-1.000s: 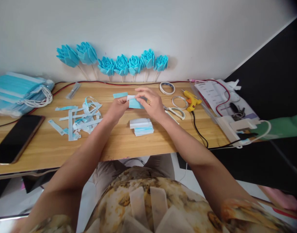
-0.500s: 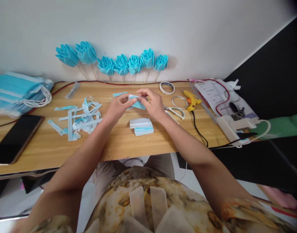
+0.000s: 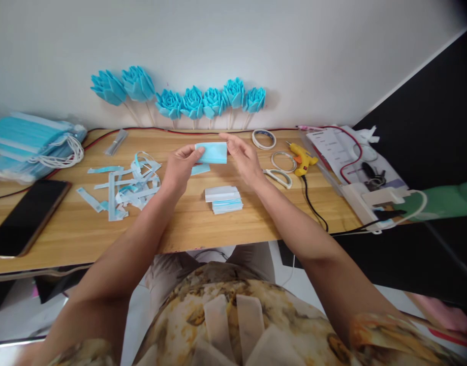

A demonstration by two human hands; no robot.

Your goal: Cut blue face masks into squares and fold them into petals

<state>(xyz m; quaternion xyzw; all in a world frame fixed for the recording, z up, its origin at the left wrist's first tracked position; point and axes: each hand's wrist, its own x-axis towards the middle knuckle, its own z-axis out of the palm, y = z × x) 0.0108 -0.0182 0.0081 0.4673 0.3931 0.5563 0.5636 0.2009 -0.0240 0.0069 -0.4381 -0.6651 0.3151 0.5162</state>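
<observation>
In my left hand (image 3: 181, 165), thumb on top, is a flat light-blue rectangle of face-mask fabric (image 3: 213, 153), raised over the table. My right hand (image 3: 245, 158) stands at the right edge of that fabric piece with fingers stretched out and thumb apart, not gripping it. Beneath the held piece, another blue fabric piece (image 3: 200, 169) lies on the wood. Closer to me sits a small stack of cut blue and white mask pieces (image 3: 224, 199). White-handled scissors (image 3: 279, 178) lie beyond my right wrist, their blades partly hidden by it.
Left are fabric scraps (image 3: 128, 189), a phone (image 3: 25, 216) and a pile of masks (image 3: 29, 140). Blue fabric flowers (image 3: 193, 101) on sticks lean on the wall. Right are tape rolls (image 3: 263, 132), a yellow glue gun (image 3: 302, 157) and a power strip (image 3: 361, 206).
The fabric piece, pinched between both hands before, is now flat and facing me in the left hand. My right hand has let go and moved slightly right.
</observation>
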